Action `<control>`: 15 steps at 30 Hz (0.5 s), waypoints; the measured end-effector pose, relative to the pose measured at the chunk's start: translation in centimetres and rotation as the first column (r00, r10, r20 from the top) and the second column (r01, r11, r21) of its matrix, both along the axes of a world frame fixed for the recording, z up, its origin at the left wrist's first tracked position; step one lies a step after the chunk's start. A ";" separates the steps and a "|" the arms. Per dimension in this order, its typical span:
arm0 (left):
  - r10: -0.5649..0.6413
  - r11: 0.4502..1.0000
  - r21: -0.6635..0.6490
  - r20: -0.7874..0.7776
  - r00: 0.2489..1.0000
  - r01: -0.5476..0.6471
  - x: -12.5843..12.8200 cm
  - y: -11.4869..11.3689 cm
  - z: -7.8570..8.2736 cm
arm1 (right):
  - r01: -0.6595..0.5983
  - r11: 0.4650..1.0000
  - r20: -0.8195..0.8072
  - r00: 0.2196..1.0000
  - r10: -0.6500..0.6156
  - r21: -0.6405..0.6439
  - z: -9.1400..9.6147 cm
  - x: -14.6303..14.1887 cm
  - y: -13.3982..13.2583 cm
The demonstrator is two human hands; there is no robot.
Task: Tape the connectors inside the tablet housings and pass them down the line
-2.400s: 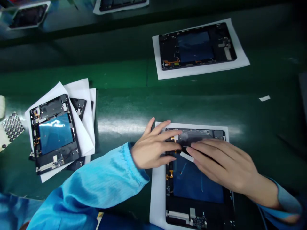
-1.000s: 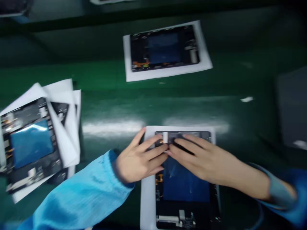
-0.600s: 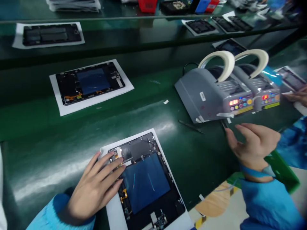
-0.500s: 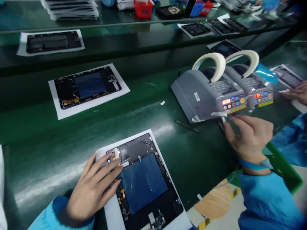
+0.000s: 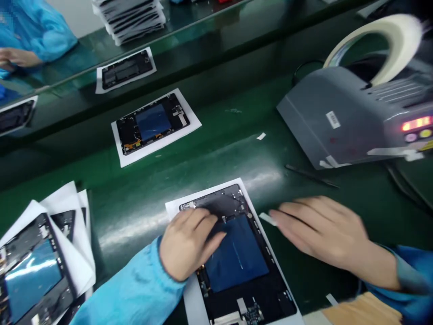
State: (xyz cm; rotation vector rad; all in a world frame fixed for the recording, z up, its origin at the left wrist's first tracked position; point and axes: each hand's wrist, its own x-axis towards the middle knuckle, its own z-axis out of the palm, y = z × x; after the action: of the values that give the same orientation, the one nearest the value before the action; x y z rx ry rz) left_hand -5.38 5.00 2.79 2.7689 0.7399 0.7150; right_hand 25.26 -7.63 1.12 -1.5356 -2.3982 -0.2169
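Observation:
An opened tablet point(image 5: 250, 289) with a dark frame and a blue-filmed battery point(image 5: 237, 253) lies on a white sheet in front of me. My left hand point(image 5: 191, 239) rests over its upper left part, fingers bent and the thumb apart; the fingertips are partly hidden. Just off the tablet's right edge, my right hand point(image 5: 321, 230) pinches a short white strip of tape point(image 5: 268, 219) between thumb and fingers. The strip points toward the tablet without touching it.
A grey tape dispenser point(image 5: 352, 117) with a cream tape roll point(image 5: 402, 36) stands at right. A dark thin tool point(image 5: 311, 176) lies before it. Another tablet point(image 5: 154, 122) lies behind, stacked tablets point(image 5: 37, 271) at left. Across the raised shelf, another person's hand point(image 5: 20, 58) shows.
My right hand has moved from the dispenser's front to beside the tablet, bringing the tape strip. My left hand's fingers, spread flat before, are now bent. The view has turned left.

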 end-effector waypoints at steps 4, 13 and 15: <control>0.006 1.000 -0.012 -0.154 0.988 -0.008 4.0 0.5 -0.4 | -0.075 0.994 0.094 0.993 0.067 0.083 0.6 -4.7 4.1; -0.102 0.994 -0.050 -0.250 0.963 0.093 5.3 0.0 -2.3 | -0.083 0.994 0.020 0.996 0.085 -0.068 -1.0 -4.4 3.3; -0.114 0.992 -0.079 -0.228 0.967 0.098 5.5 0.7 -1.7 | -0.074 0.995 0.022 0.997 0.076 -0.072 -0.9 -4.7 3.5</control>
State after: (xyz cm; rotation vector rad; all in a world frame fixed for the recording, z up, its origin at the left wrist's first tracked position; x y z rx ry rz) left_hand 0.11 5.69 1.14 2.8350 0.6362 0.3431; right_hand 20.57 -4.17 0.22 -1.4779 -2.5029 -0.1370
